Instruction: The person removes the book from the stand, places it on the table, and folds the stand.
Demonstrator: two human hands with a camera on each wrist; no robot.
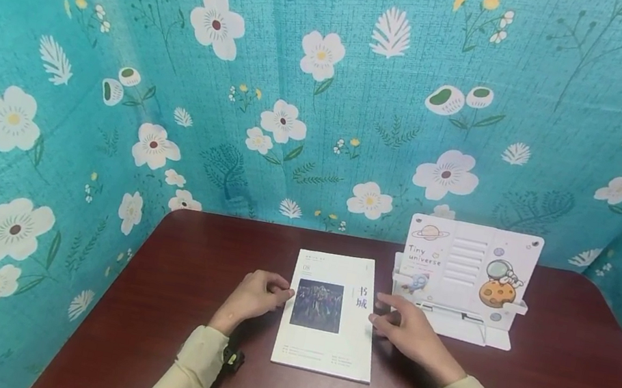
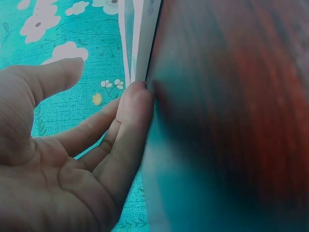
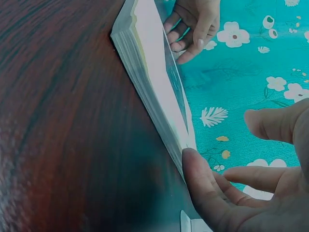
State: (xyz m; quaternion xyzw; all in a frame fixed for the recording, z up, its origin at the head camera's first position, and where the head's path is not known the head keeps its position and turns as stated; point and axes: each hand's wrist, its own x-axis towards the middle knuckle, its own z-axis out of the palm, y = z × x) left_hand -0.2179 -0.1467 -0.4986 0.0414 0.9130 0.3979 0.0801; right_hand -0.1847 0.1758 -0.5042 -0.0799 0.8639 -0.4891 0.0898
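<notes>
A white paperback book [image 1: 324, 345] with a dark square picture on its cover lies flat on the table between the two hands. At its left edge, the left hand [image 1: 256, 299] touches the side with its fingertips. The left wrist view shows that hand's thumb [image 2: 63, 82] raised away from the book [image 2: 145, 43]. On the opposite side, the right hand [image 1: 414, 335] has fingertips against the right edge. In the right wrist view, the page edges of the book [image 3: 145, 87] show, and the right thumb [image 3: 275, 121] stands apart from it.
A white book stand [image 1: 461, 297] with astronaut and planet drawings stands behind and to the right, near the right hand. The dark red-brown table [image 1: 137, 330] meets a teal floral curtain [image 1: 333, 101] at the back and sides.
</notes>
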